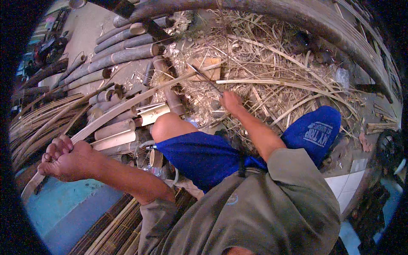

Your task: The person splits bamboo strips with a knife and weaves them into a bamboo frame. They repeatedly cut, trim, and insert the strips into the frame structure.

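My left hand (63,159) grips the near end of a long split bamboo strip (127,104) that runs up and to the right across my bare knee (168,125). My right hand (230,101) is closed on the handle of a knife; the knife blade (204,78) points up and left and meets the strip's far part near a small wooden block (208,68). I sit in blue shorts (204,155) and an olive shirt.
Cut bamboo sections (123,127) and long bamboo poles (123,55) lie at the left. Bamboo shavings and slivers (276,72) cover the ground ahead. Thin bamboo strips are bundled at the far left (38,119) and curve along the right edge (365,46).
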Motion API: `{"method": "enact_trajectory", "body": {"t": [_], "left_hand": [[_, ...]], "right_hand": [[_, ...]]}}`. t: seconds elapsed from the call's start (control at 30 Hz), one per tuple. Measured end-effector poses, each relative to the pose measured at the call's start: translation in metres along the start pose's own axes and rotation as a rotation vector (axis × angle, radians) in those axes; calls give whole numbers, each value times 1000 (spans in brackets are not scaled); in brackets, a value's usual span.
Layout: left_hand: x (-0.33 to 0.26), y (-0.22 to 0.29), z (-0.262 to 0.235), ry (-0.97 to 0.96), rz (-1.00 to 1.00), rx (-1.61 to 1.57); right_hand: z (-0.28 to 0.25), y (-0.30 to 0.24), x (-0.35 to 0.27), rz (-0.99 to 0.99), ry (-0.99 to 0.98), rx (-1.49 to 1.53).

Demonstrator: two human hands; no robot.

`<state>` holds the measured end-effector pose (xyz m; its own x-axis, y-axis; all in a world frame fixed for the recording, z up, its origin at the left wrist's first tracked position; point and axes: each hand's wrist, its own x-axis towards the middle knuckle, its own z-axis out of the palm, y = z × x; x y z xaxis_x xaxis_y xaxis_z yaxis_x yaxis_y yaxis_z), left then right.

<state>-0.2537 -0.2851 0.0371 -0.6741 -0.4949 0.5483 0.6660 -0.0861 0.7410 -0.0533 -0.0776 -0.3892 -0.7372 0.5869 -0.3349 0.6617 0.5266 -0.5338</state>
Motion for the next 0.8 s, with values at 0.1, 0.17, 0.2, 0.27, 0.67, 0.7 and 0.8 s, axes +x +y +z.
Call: {"method": "enact_trajectory", "body": {"t": [0.1, 0.17, 0.2, 0.27, 0.67, 0.7, 0.8], "left_hand": [[4, -2, -8, -97, -37, -78], [10, -2, -21, -269, -70, -196], [10, -1, -25, -314, -87, -235], [12, 2, -31, -414, -118, -314], [8, -2, -29, -273, -83, -240], [11, -2, -31, -262, -110, -254], [16, -3, -29, -246, -146, -268]], "right_hand": [[-33, -22, 1, -42, -125, 17], [-42, -55, -16, -188, -69, 86], [-59, -84, -33, -254, -64, 154], [-96, -141, -71, -363, -12, 211], [-42, -99, -28, -242, 33, 125], [-32, -97, -28, -232, 62, 125], [-3, -26, 0, -140, 34, 60]]}}
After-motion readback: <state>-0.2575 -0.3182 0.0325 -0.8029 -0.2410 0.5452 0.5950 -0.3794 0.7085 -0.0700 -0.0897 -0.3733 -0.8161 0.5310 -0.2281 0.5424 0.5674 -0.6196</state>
